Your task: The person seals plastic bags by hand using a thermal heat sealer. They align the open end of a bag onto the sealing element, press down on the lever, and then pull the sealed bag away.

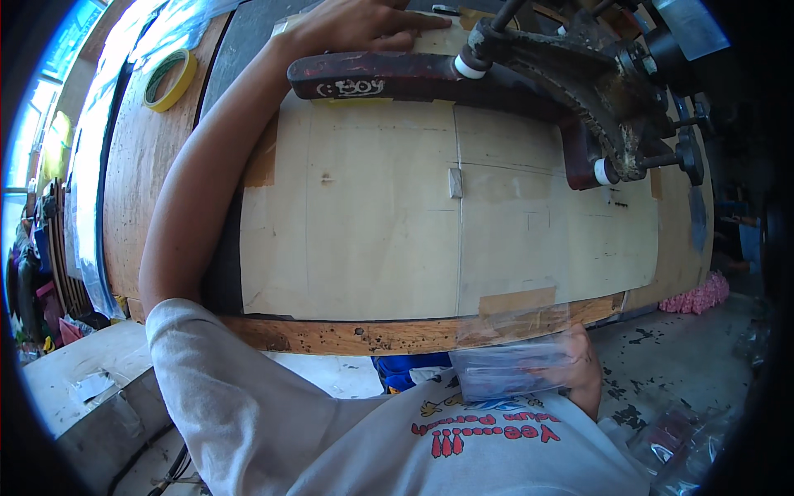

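At the far side of the table, my left hand lies behind a dark red wooden bar, its fingers stretched out over a pale surface. A metal clamp mechanism with bolts and white collars joins the bar at the right. Below the table's front edge, my right hand grips a stack of clear plastic bags, held at its right side. The upper part of the stack overlaps the table edge. Between my hands lies a pale flat board with ruled lines and a small grey piece on it.
A yellow tape roll lies on the wooden tabletop at the left. The table's wooden front edge runs before my body. A pale bench stands at lower left. A pink bundle and plastic packages are at the right.
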Tool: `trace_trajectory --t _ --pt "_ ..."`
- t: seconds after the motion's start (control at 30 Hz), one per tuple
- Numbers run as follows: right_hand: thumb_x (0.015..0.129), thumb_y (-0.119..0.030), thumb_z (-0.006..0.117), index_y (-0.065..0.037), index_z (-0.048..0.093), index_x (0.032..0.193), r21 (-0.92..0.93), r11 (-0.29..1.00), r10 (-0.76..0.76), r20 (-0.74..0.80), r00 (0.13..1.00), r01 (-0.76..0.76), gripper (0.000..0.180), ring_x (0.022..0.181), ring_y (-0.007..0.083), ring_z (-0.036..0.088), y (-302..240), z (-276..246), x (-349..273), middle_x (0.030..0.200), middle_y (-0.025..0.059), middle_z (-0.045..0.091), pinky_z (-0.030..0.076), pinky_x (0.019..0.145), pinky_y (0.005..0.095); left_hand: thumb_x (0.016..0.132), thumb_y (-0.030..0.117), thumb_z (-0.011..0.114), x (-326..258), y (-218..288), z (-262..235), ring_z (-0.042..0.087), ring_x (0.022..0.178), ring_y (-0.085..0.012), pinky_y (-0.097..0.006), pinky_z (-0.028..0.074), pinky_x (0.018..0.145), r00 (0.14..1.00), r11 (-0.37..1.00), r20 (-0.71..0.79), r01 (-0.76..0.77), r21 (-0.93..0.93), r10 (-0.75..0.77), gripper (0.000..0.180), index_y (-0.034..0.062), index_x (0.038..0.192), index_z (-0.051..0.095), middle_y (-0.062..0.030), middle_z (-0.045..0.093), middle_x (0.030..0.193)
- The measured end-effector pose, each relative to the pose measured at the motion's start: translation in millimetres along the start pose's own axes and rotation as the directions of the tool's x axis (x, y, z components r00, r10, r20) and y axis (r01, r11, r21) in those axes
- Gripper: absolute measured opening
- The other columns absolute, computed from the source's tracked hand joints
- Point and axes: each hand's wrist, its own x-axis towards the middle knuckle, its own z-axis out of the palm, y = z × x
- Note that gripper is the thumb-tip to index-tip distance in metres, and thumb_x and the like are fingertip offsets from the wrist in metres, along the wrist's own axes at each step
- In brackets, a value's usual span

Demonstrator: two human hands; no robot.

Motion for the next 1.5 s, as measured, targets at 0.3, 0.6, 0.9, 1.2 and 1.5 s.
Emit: trace_trajectory --t 0.3,0.6,0.9,1.2,1.5 --pt "0.066 0.0 0.083 -0.004 0.079 0.098 0.125 0.992 -0.01 -0.008 1.0 0.011 0.032 0.08 0.0271 0.075 13 7 -3 0.093 0.0154 0.076 0.058 0.074 0.0316 0.097 0.043 0.047 0 6 -7 0.065 0.08 -0.0378 -0.048 0.053 0.074 0.997 0.999 0.067 0.043 0.012 -0.044 0.057 0.0215 0.15 0.048 -0.0238 0.06 0.104" --pt "0.068 -0.002 0.085 -0.001 0.077 0.099 0.075 0.997 -0.005 -0.05 0.999 0.008 0.031 0.081 0.026 0.076 6 9 2 0.093 0.0167 0.076 0.058 0.074 0.031 0.099 0.044 0.046 2 3 -1 0.066 0.083 -0.0412 -0.05 0.053 0.077 0.996 0.997 0.064 0.06 -0.053 -0.057 0.056 0.0232 0.151 0.048 -0.0248 0.059 0.108" --pt "0.066 -0.001 0.084 0.0 0.077 0.098 -0.031 0.999 0.03 -0.045 0.999 -0.032 0.033 0.076 0.0263 0.076 -1 4 -1 0.09 0.0167 0.076 0.057 0.07 0.0314 0.104 0.065 0.029 -3 -2 24 0.058 0.069 -0.0271 -0.04 0.049 0.065 0.99 0.977 -0.118 0.099 0.186 -0.078 0.067 0.0151 0.128 0.067 -0.0099 0.05 0.086" --pt "0.065 0.001 0.083 0.0 0.077 0.1 -0.032 0.999 -0.028 -0.029 0.999 0.027 0.036 0.075 0.0266 0.075 1 2 0 0.089 0.017 0.076 0.057 0.07 0.0311 0.105 0.059 0.033 0 -2 23 0.061 0.067 -0.0265 -0.038 0.051 0.065 0.987 0.968 -0.151 0.087 0.234 -0.052 0.06 0.0151 0.125 0.069 -0.0101 0.056 0.085" --pt "0.066 0.0 0.084 0.0 0.077 0.099 -0.059 0.998 -0.01 -0.05 0.999 0.007 0.033 0.079 0.0276 0.076 -1 6 1 0.091 0.0164 0.076 0.058 0.073 0.0316 0.097 0.039 0.046 1 9 -6 0.065 0.086 -0.0381 -0.049 0.053 0.078 0.997 0.997 0.017 0.079 -0.002 -0.079 0.052 0.021 0.145 0.056 -0.0226 0.06 0.103"
